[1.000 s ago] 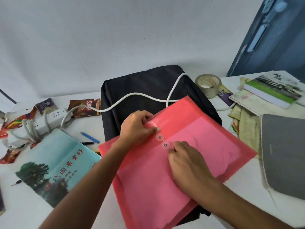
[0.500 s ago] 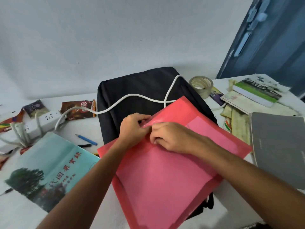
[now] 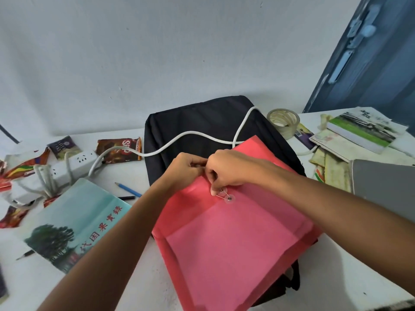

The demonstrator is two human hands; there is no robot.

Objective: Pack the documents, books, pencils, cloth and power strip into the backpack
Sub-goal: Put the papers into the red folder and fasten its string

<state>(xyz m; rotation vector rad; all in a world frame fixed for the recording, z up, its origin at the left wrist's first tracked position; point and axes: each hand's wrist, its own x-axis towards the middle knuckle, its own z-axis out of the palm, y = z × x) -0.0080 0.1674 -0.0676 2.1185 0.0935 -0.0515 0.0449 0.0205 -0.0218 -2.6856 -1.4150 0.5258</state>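
- Red folder [image 3: 235, 239] is lying on the backpack [image 3: 202, 122] on the counter [image 3: 350, 261].
- Your left hand [image 3: 186, 171] is pinching its flap.
- Your right hand [image 3: 226, 169] is pinching the clasp string [image 3: 222, 195].

Folder [image 3: 233, 239] on backpack [image 3: 202, 122], book [image 3: 74, 223] left, tape roll [image 3: 284, 120] behind-right.

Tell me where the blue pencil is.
In the head view, the blue pencil lies on the white table, left of the black backpack, between the teal book and the power strip.
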